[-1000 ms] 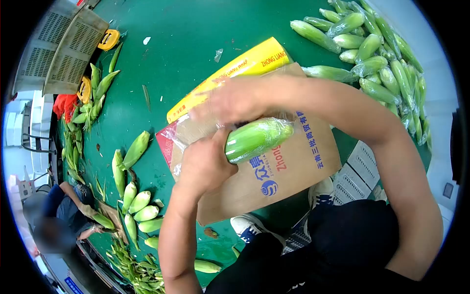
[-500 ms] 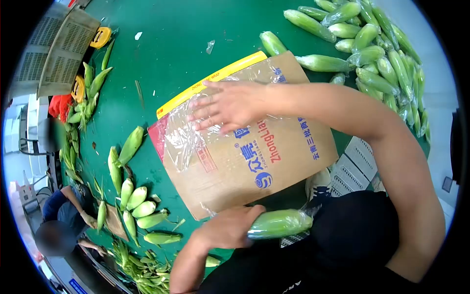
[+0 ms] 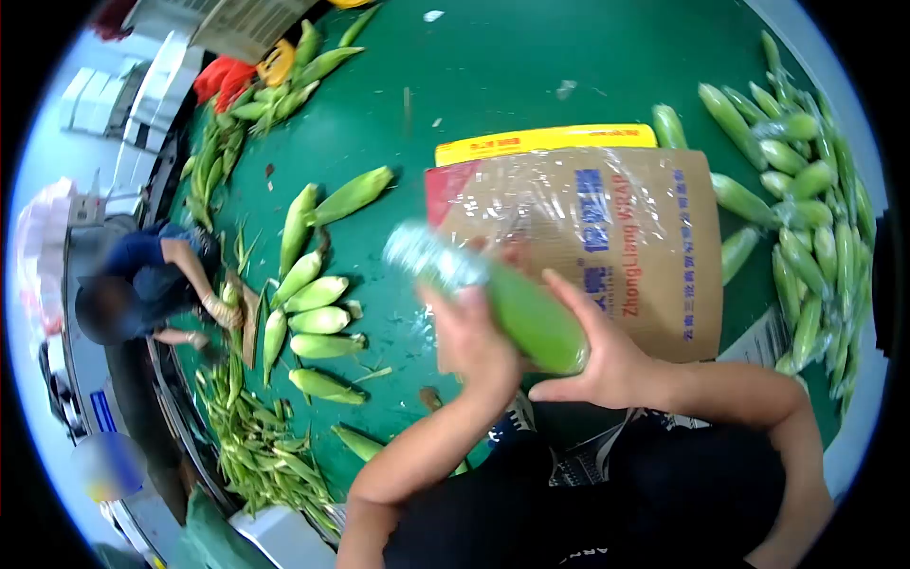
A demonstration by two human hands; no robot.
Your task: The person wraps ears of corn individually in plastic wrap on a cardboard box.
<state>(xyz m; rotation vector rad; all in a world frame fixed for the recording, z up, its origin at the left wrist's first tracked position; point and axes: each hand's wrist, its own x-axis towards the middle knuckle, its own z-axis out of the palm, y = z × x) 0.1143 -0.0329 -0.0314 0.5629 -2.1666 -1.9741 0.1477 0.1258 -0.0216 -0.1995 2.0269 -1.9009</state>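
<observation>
Far left: another person in a dark blue top, bent over the table edge with corn in their hands. Just beside them a heap of husks along the table's near edge.

Next, a cluster of bare corn cobs lying on the green table, a few more up toward the far left corner.

Centre: left hand and right hand both closed around one wrapped cob. The cob is tilted, its film-covered end up-left and its base down-right, held above the table's near edge and overlapping the near-left corner of the cling wrap box. Left hand grips the cob's near side at mid-length, motion-blurred. Right hand cups the lower end, thumb raised along the cob, fingers curled under. Both forearms come in from below, elbows bent.

The box is brown cardboard, film stretched over its top, with a yellow strip along the far edge. Legible print: "ZhongLiang WRAP" in red plus blue Chinese characters, too blurred to read.

Right: a pile of wrapped corn along the table's right side.
</observation>
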